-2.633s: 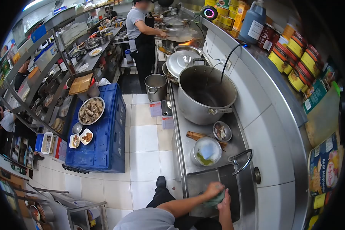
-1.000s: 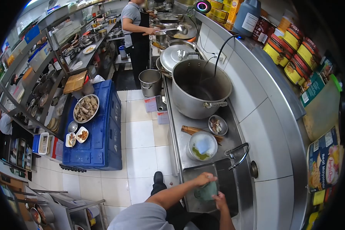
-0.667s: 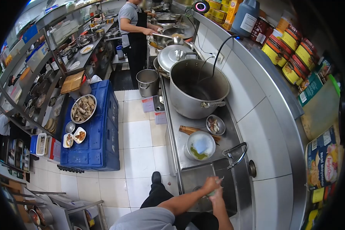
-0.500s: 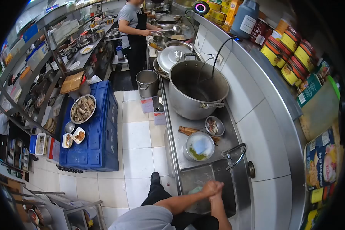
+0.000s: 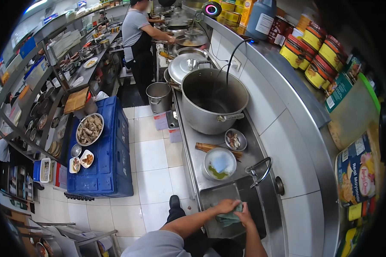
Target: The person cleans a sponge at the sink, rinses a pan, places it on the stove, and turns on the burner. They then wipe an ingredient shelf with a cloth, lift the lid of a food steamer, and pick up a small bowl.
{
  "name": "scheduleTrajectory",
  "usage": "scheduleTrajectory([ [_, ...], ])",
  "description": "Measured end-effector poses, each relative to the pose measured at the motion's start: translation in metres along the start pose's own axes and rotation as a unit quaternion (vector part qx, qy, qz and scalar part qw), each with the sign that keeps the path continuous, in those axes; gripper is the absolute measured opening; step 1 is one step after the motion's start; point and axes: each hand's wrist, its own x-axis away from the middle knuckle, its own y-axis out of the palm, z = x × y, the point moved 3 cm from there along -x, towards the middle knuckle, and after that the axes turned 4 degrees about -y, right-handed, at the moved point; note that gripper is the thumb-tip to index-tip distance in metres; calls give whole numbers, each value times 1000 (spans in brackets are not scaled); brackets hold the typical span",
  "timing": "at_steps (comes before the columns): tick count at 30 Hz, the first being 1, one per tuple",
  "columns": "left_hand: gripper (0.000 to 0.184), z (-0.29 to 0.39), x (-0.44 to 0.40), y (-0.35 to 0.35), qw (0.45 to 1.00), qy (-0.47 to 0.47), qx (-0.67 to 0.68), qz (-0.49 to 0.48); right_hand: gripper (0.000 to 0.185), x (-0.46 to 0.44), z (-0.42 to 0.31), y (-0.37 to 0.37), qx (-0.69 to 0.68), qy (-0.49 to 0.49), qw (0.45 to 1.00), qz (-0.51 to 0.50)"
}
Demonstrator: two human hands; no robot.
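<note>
Over the steel sink [image 5: 212,198], my left hand [image 5: 227,206] is closed on a greenish cloth [image 5: 229,219]. My right hand [image 5: 245,215] grips the same cloth from the other side, close to the left. The cloth hangs bunched below my fingers, partly covered by them. Beyond the hands, the curved faucet [image 5: 263,171] rises at the sink's back right. A metal bowl [image 5: 226,174] with a light-blue item and yellow-green liquid stands just past the sink's far edge.
Further along the counter are a small bowl of scraps [image 5: 236,140], a bundle of sticks [image 5: 206,147] and a large pot [image 5: 215,103]. A blue chest [image 5: 99,147] carrying food bowls stands left. A co-worker [image 5: 137,38] cooks at the far stove.
My hands were clasped together above the sink with the greenish cloth below them; now they are slightly apart and hold the cloth. The whole view has shifted a little. The co-worker's arms have moved.
</note>
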Motion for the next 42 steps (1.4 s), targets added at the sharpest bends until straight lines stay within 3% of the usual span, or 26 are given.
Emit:
scheduleTrajectory([
  [2, 48, 9, 0, 13, 971, 32, -177, -160, 51, 4, -20, 0, 357, -109, 927, -31],
  [4, 46, 20, -6, 2, 978, 77, -161, -110, 47, 4, -33, -7, 342, -128, 930, -48],
  [6, 46, 37, -12, -29, 995, 33, 78, 44, 40, 5, -16, -24, 248, 73, 955, -147],
  [7, 42, 40, -13, -39, 984, -18, 154, 85, 40, 8, -8, -25, 247, 75, 956, -142],
  [8, 37, 29, -17, -39, 986, -48, 94, 129, 38, 8, -1, -22, 50, 57, 991, -111],
  [9, 34, 30, -11, -27, 980, 55, 73, 177, 36, 5, 4, -18, -148, 35, 985, -78],
  [10, 31, 38, -2, -12, 960, 159, 51, 224, 36, 2, 8, -9, -148, 33, 985, -79],
  [12, 22, 55, 19, 14, 954, 214, 57, 204, 36, -4, 22, -5, -347, 140, 913, 164],
  [13, 22, 53, 22, 36, 976, 180, 18, 118, 42, -16, 56, -12, -483, 59, 872, 44],
  [14, 23, 51, 23, 49, 989, 143, -21, 30, 41, -18, 66, -7, -466, 98, 878, 54],
  [15, 23, 38, 13, 47, 989, 144, -21, 28, 39, -20, 67, 7, -434, 156, 886, 55],
  [17, 38, -10, -14, 40, 994, 1, -110, 11, 37, -17, 68, 34, -385, 235, 891, 50],
  [20, 45, -12, -15, 22, 993, -45, -63, 93, 35, -16, 54, 46, -363, 267, 892, 32],
  [24, 53, 42, 22, 41, 986, 30, -158, -32, 40, -15, 35, 54, -395, 277, 876, -3],
  [26, 57, 2, 6, 28, 994, -55, -79, -49, 43, -9, 34, 53, -408, 287, 867, -17],
  [28, 59, -51, -28, 20, 982, -21, -182, -47, 50, -21, 45, 43, -299, 268, 916, 13],
  [29, 60, -48, -23, 18, 994, -31, -107, 20, 52, -19, 28, 38, -307, 246, 919, 41],
  [31, 61, -34, -8, 17, 990, -32, -127, -47, 53, -21, 19, 28, -351, 153, 924, 19],
  [33, 58, 2, 9, -2, 967, -23, -159, -196, 36, -13, 32, 3, -150, 57, 987, -23],
  [34, 58, 4, 6, -9, 967, -25, -160, -197, 31, -2, 29, 0, -16, -20, 999, -34],
  [36, 52, 12, 0, -13, 972, 47, -79, -217, 27, 9, 37, -17, 115, 15, 991, -65],
  [37, 52, 12, -6, -13, 972, 49, -79, -217, 24, 12, 38, -23, 244, 48, 964, -94],
  [38, 47, 10, -13, -19, 989, -13, 63, -132, 24, 10, 39, -24, 244, 49, 964, -93],
  [39, 42, 6, -18, -22, 975, -76, 202, -45, 25, 8, 37, -23, 68, 8, 996, -64],
  [40, 42, 3, -20, -16, 975, -76, 202, -46, 25, 6, 30, -18, -111, -35, 993, -34],
  [42, 34, -8, -19, 1, 988, -36, 137, 54, 26, -5, 29, 1, -213, 3, 976, 39],
])
